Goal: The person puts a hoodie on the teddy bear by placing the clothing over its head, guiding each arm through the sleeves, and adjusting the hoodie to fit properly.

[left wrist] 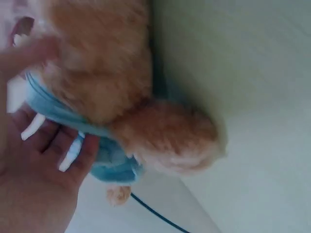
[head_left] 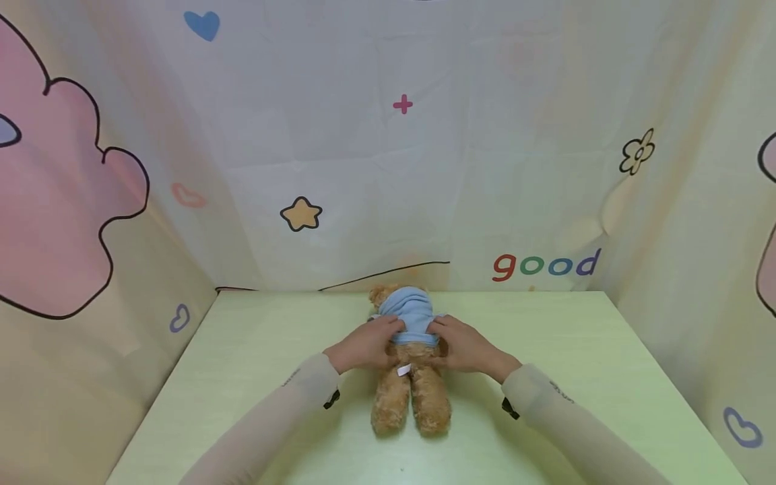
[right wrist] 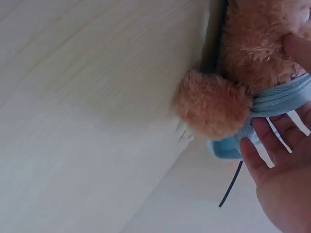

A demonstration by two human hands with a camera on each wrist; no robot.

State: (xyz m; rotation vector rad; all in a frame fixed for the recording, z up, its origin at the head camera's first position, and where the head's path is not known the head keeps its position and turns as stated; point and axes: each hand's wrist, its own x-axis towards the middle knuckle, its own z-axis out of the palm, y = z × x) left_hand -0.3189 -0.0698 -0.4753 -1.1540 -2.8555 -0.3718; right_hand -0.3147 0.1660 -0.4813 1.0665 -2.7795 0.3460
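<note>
A brown plush teddy bear (head_left: 430, 404) in a light blue hoodie (head_left: 415, 310) lies on the table, its legs toward the person. The hood covers most of its head, and a white tag (head_left: 404, 370) shows between the legs. My left hand (head_left: 368, 343) grips the bear's left-hand side in the head view, fingers over the hoodie and thumb lower down by the fur. From the other side my right hand (head_left: 469, 345) holds it the same way. A stubby furry limb (left wrist: 167, 138) sticks out past the hoodie in the left wrist view, another furry limb (right wrist: 211, 104) in the right wrist view.
The pale green table (head_left: 273, 330) meets a printed curtain (head_left: 364, 168) right behind the bear's head. More curtain (head_left: 60, 370) hangs along the left side and also the right. Dark bands (head_left: 331, 399) sit at both sleeve cuffs.
</note>
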